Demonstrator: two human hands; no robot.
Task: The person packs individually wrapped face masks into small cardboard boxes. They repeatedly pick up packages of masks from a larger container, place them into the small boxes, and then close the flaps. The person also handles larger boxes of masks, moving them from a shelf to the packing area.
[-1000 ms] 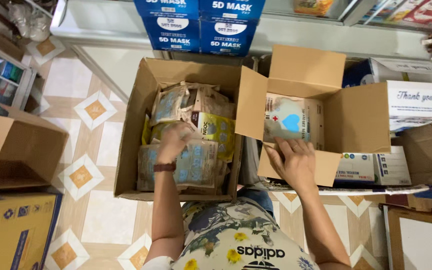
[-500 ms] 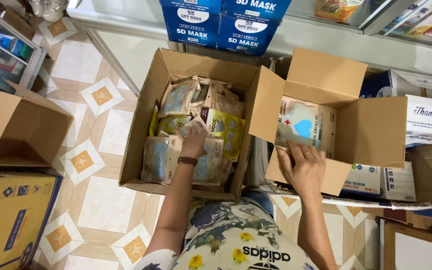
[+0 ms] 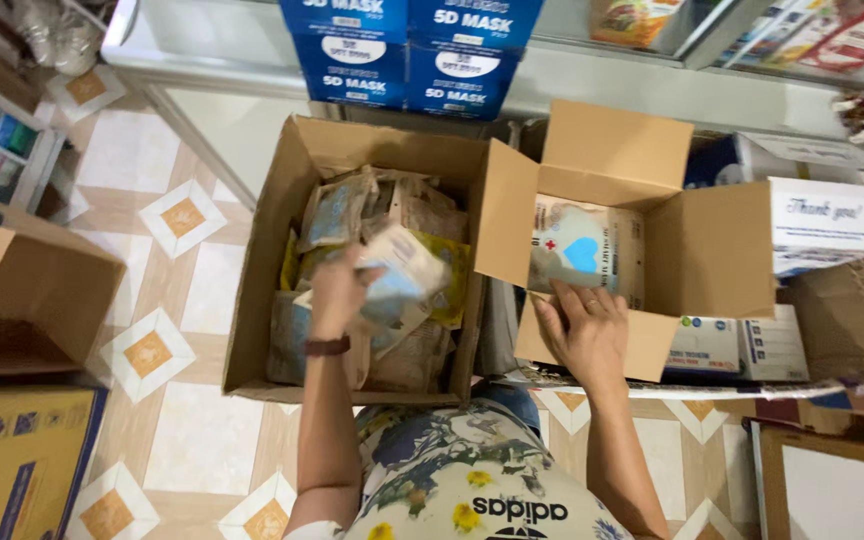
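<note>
Two open cartons were in play. Left hand (image 3: 335, 290) was closed around a pale mask packet (image 3: 399, 275), held clear above the packet-filled large carton (image 3: 252, 300). Packet's long axis was tilted, pointing right toward the smaller carton (image 3: 722, 250). Right hand (image 3: 584, 335), the nearer one, was spread flat on that carton's front flap, gripping nothing, just below a white packet (image 3: 584, 250) inside.
</note>
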